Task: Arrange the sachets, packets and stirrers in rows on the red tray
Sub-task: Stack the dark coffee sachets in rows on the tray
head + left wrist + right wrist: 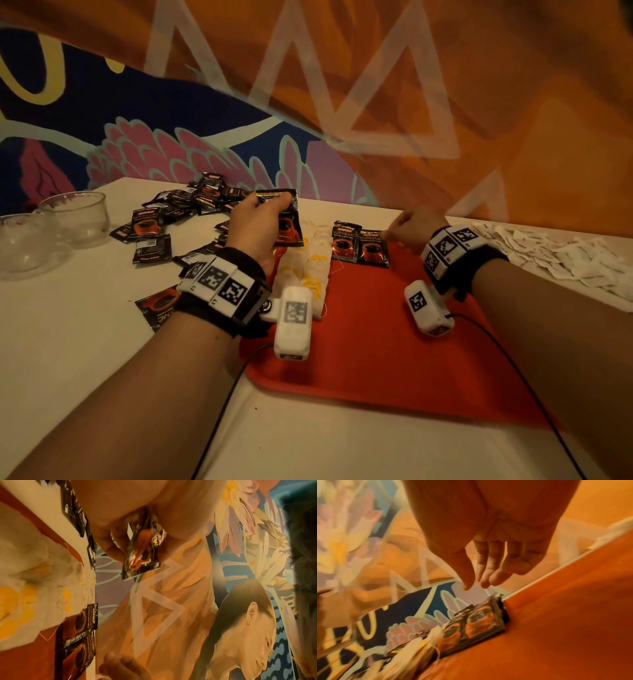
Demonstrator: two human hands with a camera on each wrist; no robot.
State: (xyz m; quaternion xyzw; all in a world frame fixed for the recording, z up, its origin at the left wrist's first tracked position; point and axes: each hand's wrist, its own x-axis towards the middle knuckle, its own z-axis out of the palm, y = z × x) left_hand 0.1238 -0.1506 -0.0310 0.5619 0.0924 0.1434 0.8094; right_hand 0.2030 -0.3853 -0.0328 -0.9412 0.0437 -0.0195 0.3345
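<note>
The left hand [255,224] holds one black coffee sachet [286,219] in a pinching grip above the flat red tray [376,342], the right hand [416,228] hangs relaxed and empty, and a careless release could disturb the two laid sachets [359,245].

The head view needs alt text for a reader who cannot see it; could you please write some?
A left hand holds up a black coffee sachet above a red tray, where two matching sachets lie side by side beside tea bags. The right hand hovers open near them.
</note>
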